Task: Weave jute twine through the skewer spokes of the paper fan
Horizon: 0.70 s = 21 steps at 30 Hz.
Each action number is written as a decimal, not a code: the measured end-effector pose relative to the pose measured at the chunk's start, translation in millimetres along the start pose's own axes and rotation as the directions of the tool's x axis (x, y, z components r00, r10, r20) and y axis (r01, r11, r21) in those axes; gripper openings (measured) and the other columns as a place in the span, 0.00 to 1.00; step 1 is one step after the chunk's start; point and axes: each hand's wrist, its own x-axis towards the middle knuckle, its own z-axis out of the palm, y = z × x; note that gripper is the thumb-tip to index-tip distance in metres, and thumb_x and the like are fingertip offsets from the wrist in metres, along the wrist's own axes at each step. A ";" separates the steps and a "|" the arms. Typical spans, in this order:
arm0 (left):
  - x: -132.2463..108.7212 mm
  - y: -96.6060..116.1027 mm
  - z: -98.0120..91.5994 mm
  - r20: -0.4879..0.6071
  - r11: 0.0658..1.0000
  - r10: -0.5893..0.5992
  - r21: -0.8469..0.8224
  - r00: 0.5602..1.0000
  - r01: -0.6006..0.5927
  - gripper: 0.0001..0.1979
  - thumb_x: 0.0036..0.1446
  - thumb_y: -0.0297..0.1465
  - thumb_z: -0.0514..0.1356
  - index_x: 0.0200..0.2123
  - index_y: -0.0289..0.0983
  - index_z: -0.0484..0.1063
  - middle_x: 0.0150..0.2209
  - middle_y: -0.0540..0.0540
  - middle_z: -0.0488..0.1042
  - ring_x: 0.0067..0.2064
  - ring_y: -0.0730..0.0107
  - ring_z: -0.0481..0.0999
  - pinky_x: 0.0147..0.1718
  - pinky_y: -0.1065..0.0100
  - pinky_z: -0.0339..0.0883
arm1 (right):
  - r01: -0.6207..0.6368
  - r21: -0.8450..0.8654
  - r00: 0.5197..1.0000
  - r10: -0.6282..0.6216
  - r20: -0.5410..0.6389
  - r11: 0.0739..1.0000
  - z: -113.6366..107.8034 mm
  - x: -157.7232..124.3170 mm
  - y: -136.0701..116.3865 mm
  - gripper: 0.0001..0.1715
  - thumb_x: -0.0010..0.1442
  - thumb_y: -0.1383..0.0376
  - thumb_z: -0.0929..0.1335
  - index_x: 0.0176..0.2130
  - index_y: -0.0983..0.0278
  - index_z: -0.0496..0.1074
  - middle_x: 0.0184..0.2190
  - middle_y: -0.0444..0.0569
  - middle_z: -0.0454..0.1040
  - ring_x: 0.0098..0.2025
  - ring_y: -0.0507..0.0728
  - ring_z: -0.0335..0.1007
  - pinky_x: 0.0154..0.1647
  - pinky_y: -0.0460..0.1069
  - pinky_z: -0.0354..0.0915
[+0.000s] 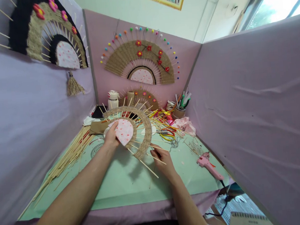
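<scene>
A half-round stick fan (146,131) is held tilted above the table. It has a pink-dotted cloth centre (124,131), thin wooden sticks spreading outward and a woven twine band across them. My left hand (112,135) grips the cloth centre at its left edge, thumb on top. At the band's lower right end, my right hand (162,159) is closed, with its fingers curled among the stick ends. What lies between those fingertips is too small to make out.
Loose sticks (67,152) lie along the left of the green tabletop (114,188). A pink glue gun (208,166) rests at the right, its cord hanging off the edge. Behind are tangled coloured cords (168,133) and a tool cup (178,113). A finished fan (114,59) hangs ahead.
</scene>
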 end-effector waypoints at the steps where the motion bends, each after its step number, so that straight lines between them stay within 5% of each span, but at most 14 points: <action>1: 1.4 -1.0 -1.1 0.008 1.000 -0.023 0.017 1.000 0.023 0.05 0.55 0.24 0.60 0.37 0.34 0.74 0.29 0.45 0.80 0.29 0.66 0.80 0.37 0.64 0.75 | -0.033 0.002 0.999 0.033 -0.015 0.999 -0.7 0.0 0.9 0.17 0.62 0.62 0.64 0.48 0.62 0.76 0.41 0.53 0.79 0.39 0.58 0.75 0.42 0.51 0.69; 4: 3.1 -3.4 -3.0 0.070 0.996 -0.078 0.054 0.995 0.074 0.10 0.53 0.21 0.61 0.40 0.34 0.74 0.31 0.43 0.81 0.31 0.65 0.81 0.36 0.64 0.75 | -0.101 -0.012 0.993 0.100 -0.069 0.995 -1.2 0.3 3.7 0.20 0.61 0.60 0.64 0.50 0.65 0.73 0.26 0.46 0.73 0.25 0.53 0.66 0.30 0.47 0.64; 7: 0.4 -5.7 -2.5 0.131 0.987 -0.143 0.091 0.981 0.131 0.14 0.50 0.17 0.60 0.40 0.33 0.75 0.30 0.43 0.80 0.30 0.63 0.80 0.34 0.65 0.76 | -0.123 -0.001 0.987 0.122 -0.106 0.992 -1.0 0.5 6.2 0.21 0.61 0.59 0.65 0.50 0.66 0.73 0.21 0.41 0.64 0.22 0.50 0.57 0.25 0.46 0.59; 16: -9.3 -14.7 -1.6 0.238 0.958 -0.255 0.197 0.937 0.210 0.13 0.49 0.13 0.57 0.35 0.30 0.74 0.28 0.43 0.80 0.26 0.68 0.79 0.28 0.71 0.75 | -0.081 0.015 0.983 0.083 -0.162 0.997 -6.7 1.3 7.8 0.08 0.56 0.65 0.64 0.31 0.65 0.72 0.26 0.44 0.67 0.26 0.51 0.59 0.29 0.46 0.59; 21: -12.7 -11.5 -7.7 0.349 0.929 -0.330 0.286 0.877 0.235 0.09 0.51 0.19 0.62 0.37 0.32 0.74 0.31 0.41 0.80 0.28 0.63 0.80 0.29 0.66 0.75 | -0.119 0.087 0.979 0.131 -0.153 0.989 -11.4 0.7 4.5 0.14 0.54 0.68 0.64 0.41 0.65 0.72 0.33 0.47 0.73 0.32 0.54 0.66 0.37 0.48 0.65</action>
